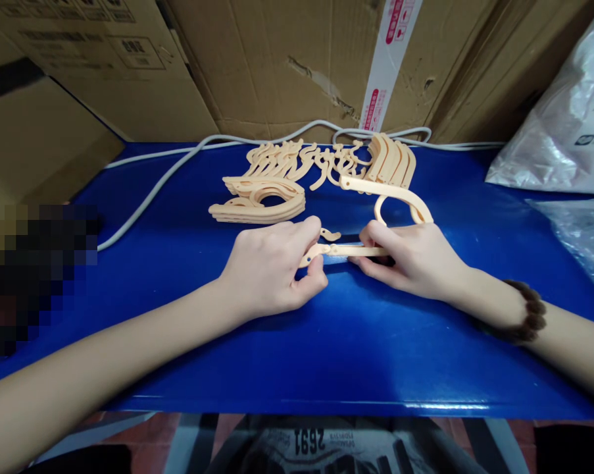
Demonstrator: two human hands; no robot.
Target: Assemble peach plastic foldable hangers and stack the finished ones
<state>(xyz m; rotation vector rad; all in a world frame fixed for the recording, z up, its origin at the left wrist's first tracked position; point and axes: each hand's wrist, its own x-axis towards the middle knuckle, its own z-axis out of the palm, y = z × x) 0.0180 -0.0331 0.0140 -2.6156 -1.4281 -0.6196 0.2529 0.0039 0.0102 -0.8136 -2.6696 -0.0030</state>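
My left hand [272, 266] pinches one end of a slim peach plastic hanger piece [348, 250] that lies across the blue table [326, 342]. My right hand [412, 258] grips the other end, where a curved peach arm [393, 192] rises from it. A small loose peach hook piece [330, 234] rests just behind the two hands. Both hands are closed on the part.
A flat stack of peach hanger arms [260, 201] and a row of more peach parts [326, 161] lie behind the hands. White cables [168, 178] run along the back. Cardboard boxes [277, 59] form the rear wall. Clear plastic bags [568, 118] sit at the right.
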